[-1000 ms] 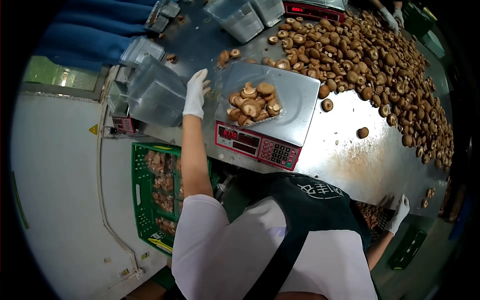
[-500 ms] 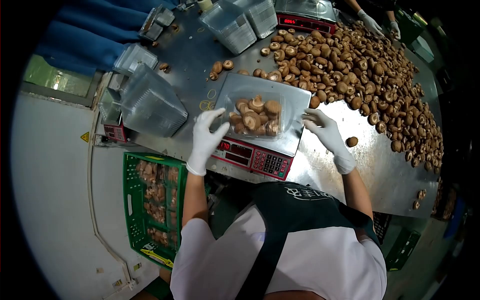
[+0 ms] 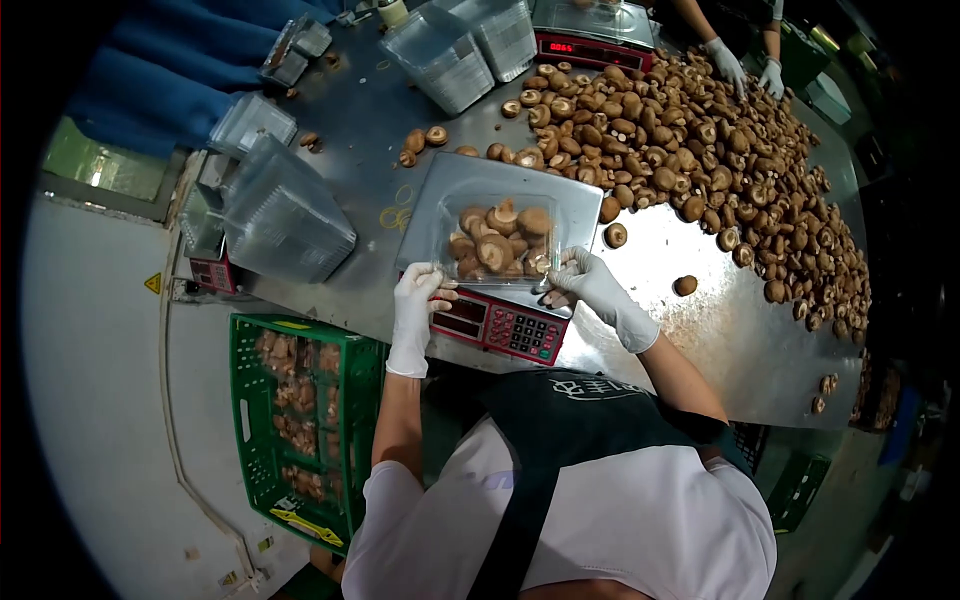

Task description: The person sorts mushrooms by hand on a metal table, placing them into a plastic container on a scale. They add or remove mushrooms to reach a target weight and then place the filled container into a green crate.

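Observation:
A clear plastic tray (image 3: 447, 228) filled with brown mushrooms (image 3: 496, 250) sits on the metal pan (image 3: 432, 187) of a red digital scale (image 3: 486, 322). At the tray's near left corner, my left hand (image 3: 413, 318) in a white glove pinches the rim, fingers closed. The near right corner is pinched by my right hand (image 3: 606, 300), also gloved, its thumb and fingertips against the edge. Part of the scale's display lies behind my left fingers.
A large heap of mushrooms (image 3: 690, 170) covers the table's right side. Stacks of clear trays (image 3: 285, 215) stand at left and far back (image 3: 440, 60). A green crate (image 3: 245, 385) holds packed trays below left. Across the table, another person's gloved hands (image 3: 728, 68) touch the heap.
Both hands have come inward and down to the tray's near corners and closed on them. The tray appears shifted slightly toward me on the pan. The view has shifted a little.

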A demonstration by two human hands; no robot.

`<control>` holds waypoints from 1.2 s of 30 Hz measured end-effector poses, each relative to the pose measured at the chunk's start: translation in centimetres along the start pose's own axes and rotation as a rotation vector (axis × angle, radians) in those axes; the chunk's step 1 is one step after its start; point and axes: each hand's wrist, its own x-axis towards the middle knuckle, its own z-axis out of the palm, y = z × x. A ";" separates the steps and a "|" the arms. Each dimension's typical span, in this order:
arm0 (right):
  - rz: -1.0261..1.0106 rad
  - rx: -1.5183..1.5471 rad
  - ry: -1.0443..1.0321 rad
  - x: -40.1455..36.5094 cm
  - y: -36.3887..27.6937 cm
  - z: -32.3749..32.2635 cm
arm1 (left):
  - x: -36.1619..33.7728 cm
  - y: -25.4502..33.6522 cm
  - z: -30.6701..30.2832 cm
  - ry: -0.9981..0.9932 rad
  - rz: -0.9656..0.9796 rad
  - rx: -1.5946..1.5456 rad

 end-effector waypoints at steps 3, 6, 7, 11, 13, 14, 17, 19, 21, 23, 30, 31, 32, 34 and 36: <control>-0.101 -0.063 0.031 -0.5 0.8 -0.6 | -0.2 -1.2 0.5 -0.016 0.059 0.026; -0.178 -0.082 0.030 -1.3 1.4 -1.3 | -0.6 -1.8 1.1 -0.018 0.085 0.027; -0.208 -0.060 0.044 -1.3 2.3 -1.5 | -0.8 -2.0 1.2 -0.023 0.085 0.029; -0.421 -0.373 0.117 -2.3 3.1 -2.5 | -0.7 -3.8 1.1 -0.105 0.243 0.086; -0.793 -0.750 0.201 -2.7 3.1 -3.2 | -1.2 -2.8 1.3 -0.173 0.375 0.433; -0.789 -0.751 0.195 -2.6 3.0 -3.6 | -2.1 -2.5 1.7 -0.094 0.283 0.642; -1.104 -1.042 0.217 -2.3 2.2 -4.6 | -1.7 -3.5 2.4 -0.077 0.759 0.914; -1.130 -1.075 0.205 -2.2 1.8 -4.8 | -1.4 -4.5 2.3 -0.225 0.285 0.103; -1.171 -1.084 0.206 -2.3 1.6 -4.5 | -2.6 -4.2 2.6 -0.152 0.528 0.354; -1.205 -1.089 0.191 -2.1 1.5 -3.9 | -2.7 -5.4 1.6 -0.079 0.709 0.615; -0.998 -0.968 0.069 -1.2 3.0 -0.4 | -7.0 -2.8 -1.0 -0.045 0.322 0.156; -0.838 -0.903 0.022 -1.1 3.6 0.3 | -6.2 -4.0 -2.1 -0.075 0.331 -0.258; -0.737 -0.766 -0.067 -1.1 4.4 0.8 | -5.9 -5.1 -3.4 -0.100 0.353 -0.670; -0.698 -0.683 -0.139 -2.6 3.5 5.8 | -7.9 -4.9 -2.4 -0.025 0.573 -0.536; -0.264 -0.397 -0.366 -1.9 6.0 7.1 | -8.9 -6.2 -2.8 -0.345 0.466 -0.827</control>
